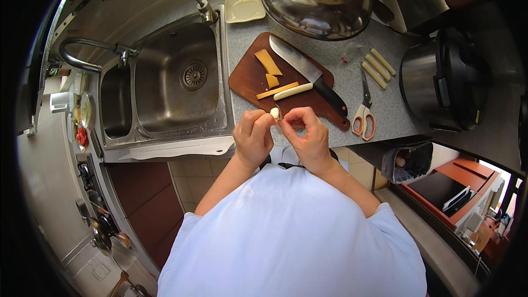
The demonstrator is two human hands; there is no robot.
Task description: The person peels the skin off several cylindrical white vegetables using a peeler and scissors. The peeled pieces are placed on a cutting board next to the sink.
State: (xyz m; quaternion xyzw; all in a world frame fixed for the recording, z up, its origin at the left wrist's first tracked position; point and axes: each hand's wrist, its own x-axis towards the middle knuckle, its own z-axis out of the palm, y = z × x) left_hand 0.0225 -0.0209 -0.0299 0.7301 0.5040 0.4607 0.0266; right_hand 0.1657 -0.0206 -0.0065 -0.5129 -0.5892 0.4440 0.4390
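Observation:
Between my hands, just over the front of the wooden cutting board [243, 76], is a pale stick [274, 112], perhaps string cheese, with its white end showing. My left hand [253, 136] grips it; most of its length is hidden by the fingers. With thumb and forefinger my right hand [307, 138] pinches a bit of clear film wrapper [280, 114] at that end. On the board lie a bare pale stick [293, 91], a yellow-orange strip [275, 90] beside it, a larger yellow-orange piece [268, 62] and a small one [272, 81]. A black-handled kitchen knife [297, 61] rests along the board's right side.
Several pale sticks [374, 75] and orange-and-white scissors [364, 117] lie right of the board. Behind stand a lidded pan [313, 20] and a square plate [244, 7]. A steel sink [173, 103] is left, a black-lidded electric cooker [425, 78] right, a lined bin [390, 167] below.

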